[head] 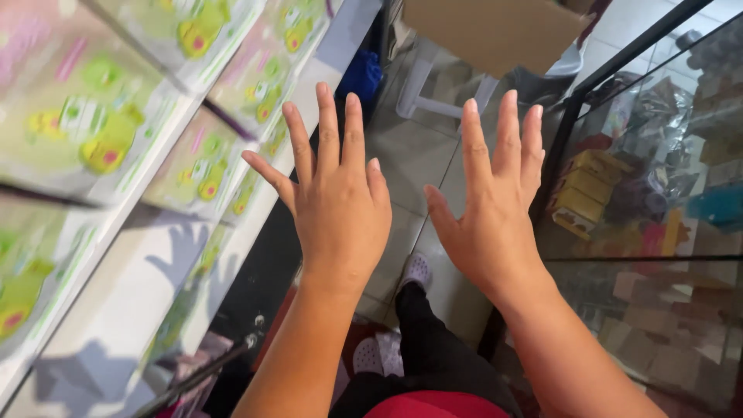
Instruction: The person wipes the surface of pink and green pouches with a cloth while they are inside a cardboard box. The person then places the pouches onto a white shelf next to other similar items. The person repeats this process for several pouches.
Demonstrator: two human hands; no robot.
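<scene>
Hands first: both are held up flat in mid-air, backs to the camera, holding nothing. Left hand [338, 203] has its fingers [328, 124] spread and released, hovering just beside the shelf edge; right hand [495, 205] is likewise splayed and empty, near the glass case. They are close together but not touching.

Nearest below, a red garment [437, 405] and dark trousers [426, 340] show, with pale perforated clogs [418, 269] on the tiled floor [410, 155], which looks smooth and grey.

Left of the hands, a white shelf [131, 286] slopes away, carrying flat toy packs [93, 131] in glossy clear plastic over green and yellow card. The hands throw soft shadows on the bare shelf. A thin dark rod [201, 371] crosses low in front of it.

Right, the glass case [658, 155] has a black metal frame and holds yellow boxes [584, 190] and crinkled foil-like wrapping, blurred by reflections.

Farther off stand a blue bag [362, 76], a white plastic stool [433, 85] and a brown cardboard box [495, 31].

A judgement on risk: the aisle is narrow, so a sideways sweep of the left hand could knock the slippery packs loose, and the right could strike the glass.
</scene>
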